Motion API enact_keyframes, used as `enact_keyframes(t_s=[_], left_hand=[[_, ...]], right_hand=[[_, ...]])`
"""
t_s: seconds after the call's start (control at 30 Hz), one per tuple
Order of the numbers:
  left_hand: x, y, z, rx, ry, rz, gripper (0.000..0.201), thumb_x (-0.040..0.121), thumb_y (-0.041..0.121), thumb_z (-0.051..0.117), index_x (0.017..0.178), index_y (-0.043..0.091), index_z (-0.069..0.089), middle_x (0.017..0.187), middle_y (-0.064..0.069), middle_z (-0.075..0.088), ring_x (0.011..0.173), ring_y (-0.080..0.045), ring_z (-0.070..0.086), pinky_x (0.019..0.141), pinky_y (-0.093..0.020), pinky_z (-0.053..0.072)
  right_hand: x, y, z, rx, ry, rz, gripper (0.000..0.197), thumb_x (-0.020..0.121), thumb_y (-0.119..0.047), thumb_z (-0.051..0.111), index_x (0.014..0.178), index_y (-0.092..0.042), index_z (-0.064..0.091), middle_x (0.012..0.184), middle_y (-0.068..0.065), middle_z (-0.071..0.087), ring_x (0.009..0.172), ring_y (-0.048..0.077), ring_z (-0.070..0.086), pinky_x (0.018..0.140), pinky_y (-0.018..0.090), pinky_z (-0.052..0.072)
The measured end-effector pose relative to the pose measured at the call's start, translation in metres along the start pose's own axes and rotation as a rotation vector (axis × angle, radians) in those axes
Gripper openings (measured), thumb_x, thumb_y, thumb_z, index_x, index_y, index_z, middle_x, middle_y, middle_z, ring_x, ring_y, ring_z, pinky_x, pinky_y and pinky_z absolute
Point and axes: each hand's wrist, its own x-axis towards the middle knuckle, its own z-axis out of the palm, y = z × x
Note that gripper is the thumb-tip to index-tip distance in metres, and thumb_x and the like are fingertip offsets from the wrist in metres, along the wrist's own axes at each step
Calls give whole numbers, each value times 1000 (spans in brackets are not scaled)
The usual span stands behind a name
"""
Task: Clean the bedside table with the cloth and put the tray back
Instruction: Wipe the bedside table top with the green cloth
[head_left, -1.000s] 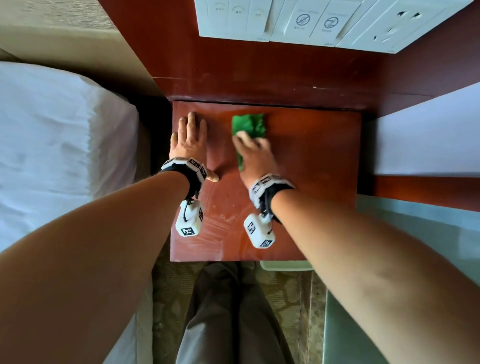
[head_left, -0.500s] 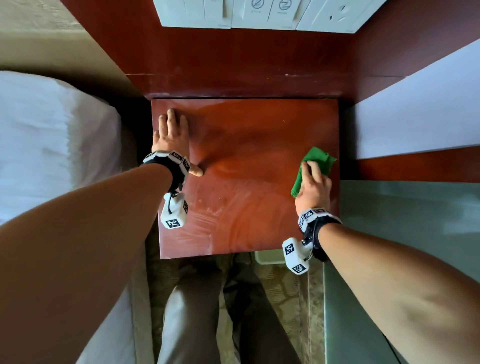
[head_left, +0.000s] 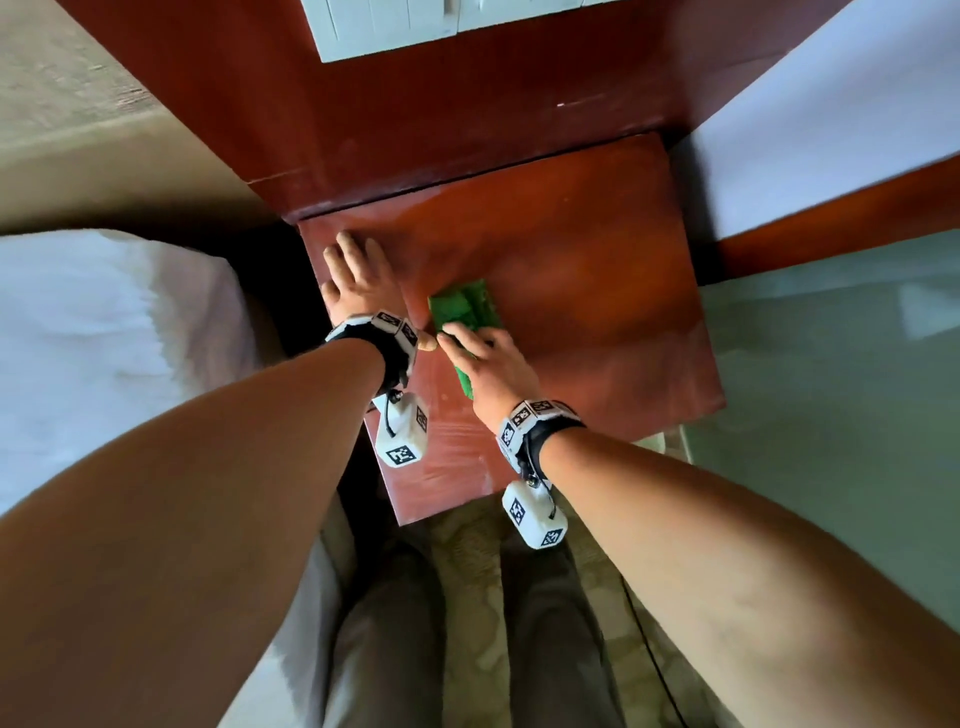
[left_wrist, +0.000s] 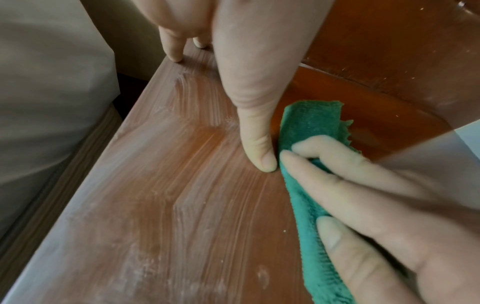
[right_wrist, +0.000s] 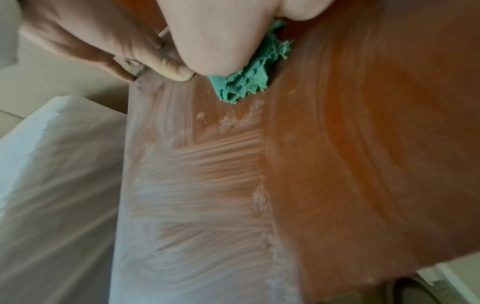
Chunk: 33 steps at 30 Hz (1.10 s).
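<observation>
The red-brown bedside table (head_left: 597, 312) has whitish wipe streaks (right_wrist: 194, 185) across its left and front part. My left hand (head_left: 356, 275) lies flat at the table's back left corner, fingers straight, thumb (left_wrist: 265, 162) stretched toward the cloth. The green cloth (head_left: 465, 309) is folded and lies on the tabletop just right of that thumb. My right hand (head_left: 488, 364) presses it down, fingers bent over it (left_wrist: 324, 156) and the heel of the palm on its near end (right_wrist: 241, 84). No tray can be made out for certain.
A bed with white sheets (head_left: 104, 338) stands to the left. On the right is a glass-topped surface (head_left: 831, 389). A wooden wall panel (head_left: 467, 130) with a white switch plate (head_left: 415, 26) rises behind. A pale object (head_left: 657, 441) shows past the table's front edge, above my legs (head_left: 467, 649).
My right hand swept the cloth from back centre to the table's right edge, then left across the top to my left thumb. The left hand stayed put.
</observation>
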Motion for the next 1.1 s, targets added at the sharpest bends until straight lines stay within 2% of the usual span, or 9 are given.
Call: enact_keyframes(t_s=[0.07,0.2,0.33,0.4,0.5,0.63,0.77,0.97,1.1], left_hand=[[1,-1,1,6,3,7,156,41,63,88,152,8,-7,159,-21,-10,147,-39,-3,117,-49,19],[0,-2,3,13,9,19,156,42,66,86,152,8,-8,158,-22,-11,147,-40,-3,117,-49,19],[0,-3,6,0,24,22,149,48,61,87,153,8,-5,159,-22,-10,148,-39,-3,117,-49,19],[0,-3,6,-18,41,25,143,53,59,86,153,8,-3,160,-21,-8,148,-39,-1,117,-49,20],[-2,-4,4,-39,31,24,151,42,61,88,152,8,0,160,-19,-6,147,-38,0,116,-47,20],[-8,-15,10,-120,65,53,139,59,54,85,153,7,-4,161,-16,-10,148,-35,-4,120,-44,13],[-31,-33,22,-135,71,31,153,46,62,87,153,2,-6,160,-19,-9,149,-36,-4,121,-40,11],[-53,-37,45,-1,-34,60,158,43,71,82,151,-6,-4,159,-22,-14,148,-38,-8,122,-40,6],[-47,-36,47,-3,-27,62,163,37,73,82,150,-7,-4,158,-24,-15,148,-38,-8,122,-42,14]], right_hand=[[-5,13,-3,-24,-28,-5,77,82,-2,56,149,-30,29,154,-21,21,123,21,34,95,28,46],[-10,52,-13,-2,208,190,67,77,-1,49,140,-23,46,146,-13,40,106,28,46,88,35,51],[26,64,-33,-23,300,293,66,77,2,51,140,-18,47,144,-8,44,109,34,47,94,35,48],[49,53,-38,-48,279,261,67,80,-1,51,143,-22,42,148,-11,39,115,31,42,100,32,44],[71,22,-39,-70,108,121,72,86,-2,48,150,-28,27,155,-20,19,129,24,28,107,20,30],[54,-4,-19,-279,-74,-331,61,92,-7,44,150,-20,27,157,-12,22,143,14,19,107,23,12],[25,34,-27,-149,-83,-292,69,87,-3,52,147,-31,32,152,-22,25,122,19,35,99,25,42],[90,50,-63,-135,92,-193,63,82,1,44,140,-24,45,148,-14,38,113,29,42,96,31,44],[149,1,-69,-225,86,-373,59,84,-5,48,141,-20,46,146,-10,42,114,31,44,101,27,36]])
